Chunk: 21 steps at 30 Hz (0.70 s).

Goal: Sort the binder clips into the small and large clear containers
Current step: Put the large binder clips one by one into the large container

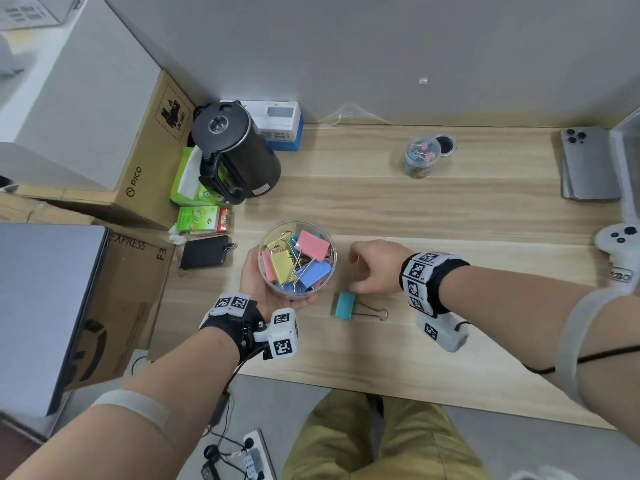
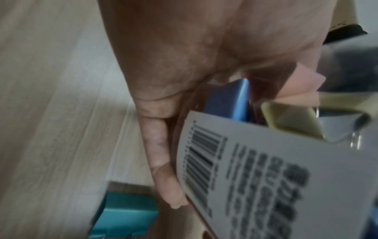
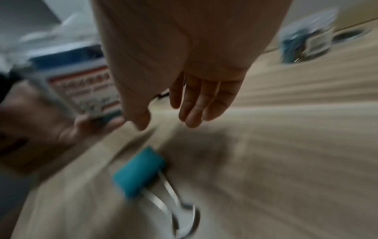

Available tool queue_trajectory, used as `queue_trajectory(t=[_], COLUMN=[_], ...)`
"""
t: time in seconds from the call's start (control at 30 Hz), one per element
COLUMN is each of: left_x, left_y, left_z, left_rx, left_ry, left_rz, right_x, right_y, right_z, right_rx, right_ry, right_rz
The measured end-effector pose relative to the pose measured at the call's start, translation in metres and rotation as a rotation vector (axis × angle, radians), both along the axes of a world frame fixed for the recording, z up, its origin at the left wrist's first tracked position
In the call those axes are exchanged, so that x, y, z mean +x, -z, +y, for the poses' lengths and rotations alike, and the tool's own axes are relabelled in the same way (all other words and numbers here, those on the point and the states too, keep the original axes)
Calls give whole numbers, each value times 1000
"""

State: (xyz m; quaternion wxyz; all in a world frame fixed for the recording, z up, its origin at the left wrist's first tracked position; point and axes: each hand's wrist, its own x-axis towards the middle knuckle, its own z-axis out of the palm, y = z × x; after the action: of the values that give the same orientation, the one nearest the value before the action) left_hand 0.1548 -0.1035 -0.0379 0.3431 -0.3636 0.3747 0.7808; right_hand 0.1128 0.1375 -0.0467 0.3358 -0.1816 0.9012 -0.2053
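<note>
My left hand (image 1: 258, 289) grips the large clear container (image 1: 273, 289), lifted a little off the desk and filled with several big pink, yellow and blue binder clips (image 1: 313, 244). Its white barcode label (image 2: 255, 169) fills the left wrist view beside my fingers (image 2: 163, 161). A teal binder clip (image 1: 345, 305) lies on the desk just right of the container; it also shows blurred as the teal clip (image 3: 140, 169). My right hand (image 1: 360, 268) hovers above it, fingers (image 3: 196, 103) relaxed and holding nothing. The small clear container (image 1: 420, 155) with tiny clips stands far back.
A black kettle (image 1: 235, 150), green packets (image 1: 202, 220), a black card holder (image 1: 204, 252) and cardboard boxes (image 1: 138, 188) crowd the left. A desk grommet hole (image 1: 445, 144) sits behind the small container. Phones (image 1: 588, 164) and a white controller (image 1: 620, 237) lie at the right edge.
</note>
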Motion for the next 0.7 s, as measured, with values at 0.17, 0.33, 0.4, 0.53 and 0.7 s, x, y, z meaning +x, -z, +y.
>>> queue_trajectory(t=[0.17, 0.33, 0.4, 0.53, 0.7], left_x=[9, 10, 9, 4, -8], left_y=[1, -3, -4, -9, -18], left_z=[-7, -10, -10, -9, 2], left_rx=[-10, -31, -12, -18, -58], left_ry=[-21, -39, -52, -45, -59], left_rz=[-4, -13, -18, -15, -4], right_x=[27, 32, 33, 26, -22], right_y=[18, 27, 29, 22, -14], right_z=[-25, -37, -40, -32, 6], right_rx=[119, 159, 171, 177, -89], right_ry=[-228, -214, -181, -65, 321], right_rz=[40, 128, 145, 124, 185])
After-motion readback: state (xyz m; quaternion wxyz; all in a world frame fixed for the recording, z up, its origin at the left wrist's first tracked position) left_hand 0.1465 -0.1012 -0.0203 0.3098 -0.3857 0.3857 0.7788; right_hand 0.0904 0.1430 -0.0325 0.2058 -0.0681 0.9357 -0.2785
